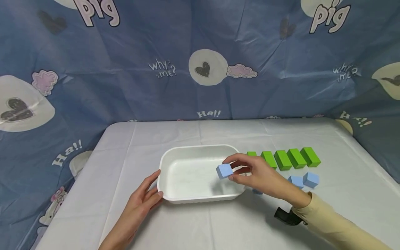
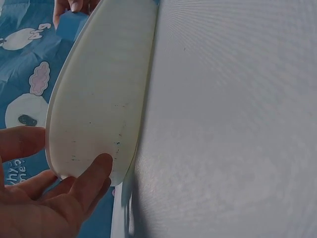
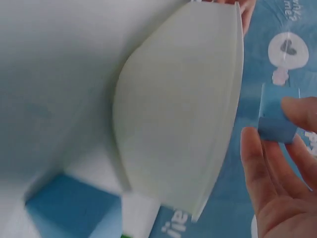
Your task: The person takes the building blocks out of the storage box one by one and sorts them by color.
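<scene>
In the head view a white plastic container [image 1: 190,198] stands on the table. My left hand [image 1: 139,205] rests against its left end, fingertips at the rim and thumb on the near wall; the left wrist view shows these fingers [image 2: 94,181] spread on its outside. Over the container's right part, my right hand [image 1: 260,175] pinches a light blue cube [image 1: 224,171] between thumb and fingers. In the right wrist view this cube [image 3: 278,114] is above the level of the rim. The container holds nothing that shows.
Several green rectangular blocks [image 1: 282,160] form a row right of the container. In front of them lie two blue cubes [image 1: 310,180]; another blue cube [image 1: 257,191] is mostly hidden under the right hand. A blue patterned cloth [image 1: 131,86] hangs behind the white-covered table [image 1: 187,225].
</scene>
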Tool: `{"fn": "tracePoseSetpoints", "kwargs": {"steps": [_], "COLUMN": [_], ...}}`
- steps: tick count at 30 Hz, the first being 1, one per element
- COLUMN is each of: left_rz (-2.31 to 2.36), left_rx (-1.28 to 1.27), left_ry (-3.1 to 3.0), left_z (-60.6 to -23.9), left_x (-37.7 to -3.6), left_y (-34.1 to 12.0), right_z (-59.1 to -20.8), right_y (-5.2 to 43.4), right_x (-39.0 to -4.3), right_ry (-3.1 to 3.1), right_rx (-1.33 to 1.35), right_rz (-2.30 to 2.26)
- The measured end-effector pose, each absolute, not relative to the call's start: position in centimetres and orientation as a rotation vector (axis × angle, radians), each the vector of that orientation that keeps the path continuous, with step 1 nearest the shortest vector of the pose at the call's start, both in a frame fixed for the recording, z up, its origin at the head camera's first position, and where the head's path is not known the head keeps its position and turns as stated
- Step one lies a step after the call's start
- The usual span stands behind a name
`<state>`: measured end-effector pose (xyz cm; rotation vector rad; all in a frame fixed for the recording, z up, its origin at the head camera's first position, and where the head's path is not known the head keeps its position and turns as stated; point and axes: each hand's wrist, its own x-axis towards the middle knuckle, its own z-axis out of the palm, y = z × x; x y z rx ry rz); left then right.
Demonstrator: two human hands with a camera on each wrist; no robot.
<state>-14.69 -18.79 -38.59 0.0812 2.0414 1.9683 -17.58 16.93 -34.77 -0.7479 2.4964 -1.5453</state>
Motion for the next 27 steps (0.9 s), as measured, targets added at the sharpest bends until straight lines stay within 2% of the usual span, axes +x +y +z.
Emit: {"fn": "tracePoseSetpoints", "kwargs": {"steps": [15, 27], "left_rz": [1.973, 1.979], "left_rx": [0.064, 0.085], "left_ry": [2.056, 2.079], "left_z": [-38.7, -38.7], "left_x": [-14.6, -14.8], "left_y": [-18.7, -18.9], "right_z": [-34.0, -34.0], "right_y": [24.0, 29.7], "right_x": [-16.9, -15.9], "right_ry": [2.677, 2.828], "right_rx": [-0.773, -0.612], "right_rz": [-1.502, -1.386]}}
